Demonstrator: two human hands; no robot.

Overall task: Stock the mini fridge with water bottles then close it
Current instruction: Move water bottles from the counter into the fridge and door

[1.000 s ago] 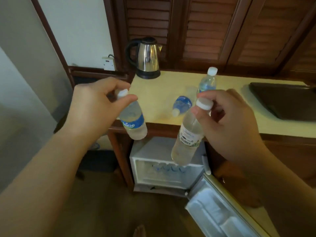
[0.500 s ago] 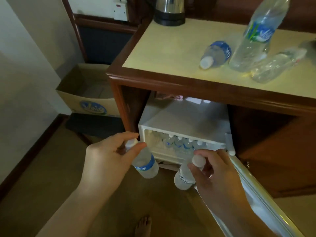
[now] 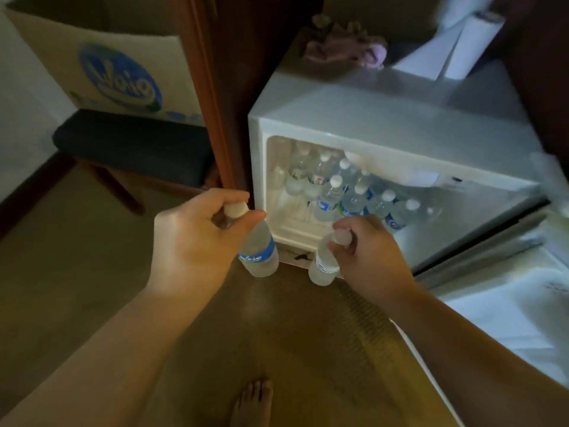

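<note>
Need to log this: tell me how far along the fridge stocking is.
Done: many bottles already stand in the open mini fridge. In hand: left hand and right hand each hold a bottle by its cap before the opening. Left: place both, shut the door.

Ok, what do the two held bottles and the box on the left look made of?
Both held bottles, the blue-label bottle and the white-label bottle, look like thin clear plastic: you see through them, and the caps are matte white. The box looks like plain brown cardboard, matte, with a printed blue logo.
</note>
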